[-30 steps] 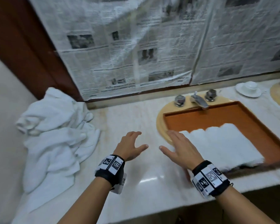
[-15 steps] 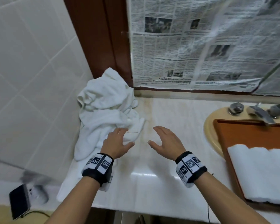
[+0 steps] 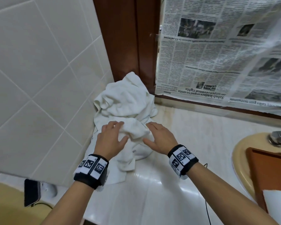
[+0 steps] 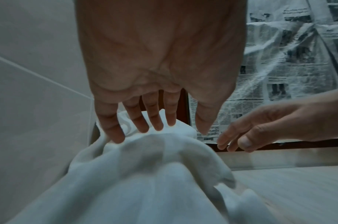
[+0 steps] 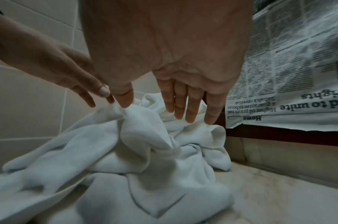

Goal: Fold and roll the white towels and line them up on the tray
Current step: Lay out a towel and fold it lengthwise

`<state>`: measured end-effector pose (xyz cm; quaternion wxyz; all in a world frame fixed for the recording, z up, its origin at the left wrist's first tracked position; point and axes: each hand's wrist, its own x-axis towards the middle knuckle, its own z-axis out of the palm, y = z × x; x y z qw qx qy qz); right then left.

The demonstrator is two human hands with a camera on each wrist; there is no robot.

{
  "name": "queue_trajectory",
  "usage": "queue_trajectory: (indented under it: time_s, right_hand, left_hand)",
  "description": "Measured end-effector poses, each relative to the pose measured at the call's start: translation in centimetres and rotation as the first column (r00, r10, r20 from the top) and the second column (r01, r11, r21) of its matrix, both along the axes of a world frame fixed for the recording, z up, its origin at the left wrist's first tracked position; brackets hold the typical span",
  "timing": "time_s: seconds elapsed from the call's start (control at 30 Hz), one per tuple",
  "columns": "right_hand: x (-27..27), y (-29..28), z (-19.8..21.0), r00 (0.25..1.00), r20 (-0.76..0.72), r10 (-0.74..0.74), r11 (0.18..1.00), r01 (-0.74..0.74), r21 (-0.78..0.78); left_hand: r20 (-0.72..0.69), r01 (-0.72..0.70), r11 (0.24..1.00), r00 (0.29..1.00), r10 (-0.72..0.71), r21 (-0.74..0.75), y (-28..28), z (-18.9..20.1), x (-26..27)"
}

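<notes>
The head view looks steeply down from above the towel pile (image 3: pixel 125 111), while both wrist views look forward, close under each palm, sharing that pile.

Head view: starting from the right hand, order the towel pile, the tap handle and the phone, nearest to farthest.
1. Towel pile, under the right hand's fingers.
2. Tap handle, far right by the basin.
3. Phone, lower left, beyond the left arm.
</notes>
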<state>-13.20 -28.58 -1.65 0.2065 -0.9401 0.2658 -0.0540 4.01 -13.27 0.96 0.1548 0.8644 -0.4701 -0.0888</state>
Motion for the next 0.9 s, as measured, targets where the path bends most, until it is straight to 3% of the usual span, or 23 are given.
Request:
queue_trajectory:
  time_s: [0.13,0.27,0.4,0.57,0.7,0.8,0.9]
  right_hand:
    - [3.2,-1.1,0.2,0.999,-0.032,0.02,0.997,-0.017,0.079]
    - [5.6,-1.0,-1.3,0.996,-0.084,0.018,0.971,0.003,0.238]
    - [5.9,-1.0,-2.9,0.998,-0.06,-0.037,0.955,0.053,0.293]
    - [3.5,-0.5,-1.6,0.998,0.045,-0.038,0.975,0.028,0.222]
    - [0.4,-0.3,0.6,0.983,0.169,-0.078,0.939,0.016,0.344]
    - [-2.1,-0.2,2.5,0.98,0.147,-0.132,0.89,0.052,0.453]
    - [-4.7,0.4,4.0,0.985,0.122,-0.12,0.891,0.053,0.45]
  left_hand:
    - [-0.003,-0.12,0.992,0.993,0.121,0.029,-1.7,0.3,2.3]
    - [-0.048,-0.119,0.976,0.99,0.13,0.182,-2.9,-0.9,3.7]
    - [-0.203,-0.101,0.989,0.972,0.121,0.106,-2.8,-1.7,3.9]
    - [-0.26,-0.047,0.993,0.963,0.073,0.105,-2.0,-1.2,3.6]
    - [-0.239,0.056,0.988,0.971,-0.021,0.141,-1.8,0.2,2.5]
    - [-0.225,0.081,0.988,0.973,-0.051,0.129,-2.0,0.9,1.4]
    - [-0.278,0.175,0.983,0.948,-0.155,0.048,-2.3,1.5,0.0]
